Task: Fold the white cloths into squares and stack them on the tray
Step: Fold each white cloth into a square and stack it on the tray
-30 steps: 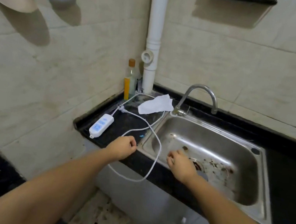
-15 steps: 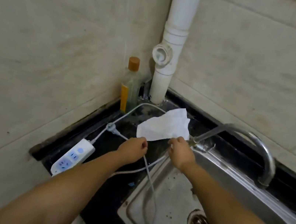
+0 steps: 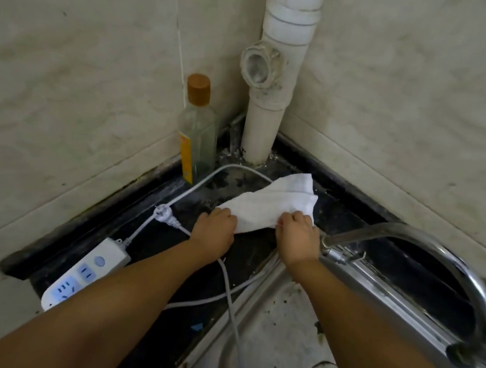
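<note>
The crumpled white terry cloth [image 3: 272, 209] lies on the black stone counter [image 3: 354, 214], just beyond both hands. The left hand [image 3: 215, 227] pinches its near left edge with curled fingers; the right hand [image 3: 298, 235] grips the near right edge likewise. To do this well, I judge the hands should lift together and draw apart so the cloth hangs flat, keeping it off the white power cable [image 3: 203, 182] left of the left hand. No tray shows here.
</note>
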`<state>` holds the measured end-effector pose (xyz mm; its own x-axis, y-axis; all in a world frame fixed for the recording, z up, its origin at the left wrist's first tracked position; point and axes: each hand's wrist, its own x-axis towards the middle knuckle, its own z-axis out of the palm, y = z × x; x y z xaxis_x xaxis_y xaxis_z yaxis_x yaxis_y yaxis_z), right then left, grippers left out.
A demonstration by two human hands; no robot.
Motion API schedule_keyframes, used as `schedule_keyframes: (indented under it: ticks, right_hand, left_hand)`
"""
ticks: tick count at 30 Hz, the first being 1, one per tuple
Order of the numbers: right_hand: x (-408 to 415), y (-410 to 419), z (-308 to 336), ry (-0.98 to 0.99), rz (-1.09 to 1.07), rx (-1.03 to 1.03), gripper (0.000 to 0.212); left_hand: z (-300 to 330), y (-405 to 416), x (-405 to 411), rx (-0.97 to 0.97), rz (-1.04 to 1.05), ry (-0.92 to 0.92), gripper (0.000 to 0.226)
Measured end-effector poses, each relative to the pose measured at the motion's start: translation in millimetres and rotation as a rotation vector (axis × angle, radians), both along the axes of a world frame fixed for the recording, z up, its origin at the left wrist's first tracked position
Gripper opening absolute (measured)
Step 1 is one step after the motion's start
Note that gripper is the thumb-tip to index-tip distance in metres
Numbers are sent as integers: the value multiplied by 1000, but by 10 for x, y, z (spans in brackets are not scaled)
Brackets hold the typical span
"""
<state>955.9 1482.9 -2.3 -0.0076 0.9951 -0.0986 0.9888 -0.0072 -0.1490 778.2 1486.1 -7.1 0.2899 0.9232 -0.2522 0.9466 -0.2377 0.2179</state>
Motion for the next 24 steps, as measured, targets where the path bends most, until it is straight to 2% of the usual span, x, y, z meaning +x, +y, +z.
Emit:
schedule_keyframes:
  ticks: [3, 8, 11, 15, 17, 21, 24]
  right_hand:
    - [6, -51, 188, 112, -10, 90, 24]
    - [-54, -319, 572, 211, -55, 107, 16]
    - [-72, -665, 772, 242, -98, 158, 18]
    - [89, -1309, 1042, 301, -160, 236, 22]
    - [218, -1694, 1149, 386, -217, 244, 24]
    - [482, -2487, 1312, 604, -349, 217, 24]
    - [727, -3071, 1418, 700, -430, 232, 16]
  left_hand:
    - [139, -47, -105, 18, 139, -282, 5]
    - [638, -297, -225, 108, 317, -650, 7]
    - [968, -517, -253, 135, 384, -758, 9]
    - [1244, -980, -294, 94, 367, -930, 7]
    - [1313, -1284, -269, 80, 378, -980, 7]
    - [1383, -1889, -112, 55, 312, -965, 17]
    - [1440, -2243, 108, -45, 296, -1065, 17]
